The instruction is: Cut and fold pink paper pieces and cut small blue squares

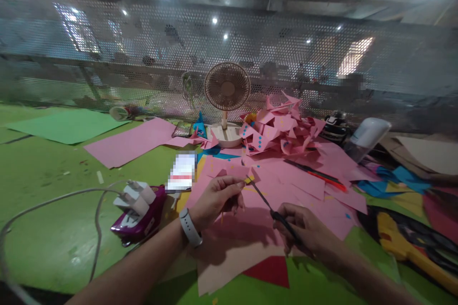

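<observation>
My left hand (216,198), with a white watch on its wrist, is closed in a pinch on a small yellow paper scrap (248,179). My right hand (304,228) grips the black handles of a pair of scissors (266,202), whose blades point up and left to the scrap. Both hands hover over loose pink paper sheets (286,186) spread on the green table (43,176).
A small desk fan (227,90) stands at the back beside a heap of folded pink paper pieces (282,128). A purple power strip with white plugs (139,209) lies at left. A yellow tool (404,248) and coloured paper lie at right. A perforated metal screen closes the back.
</observation>
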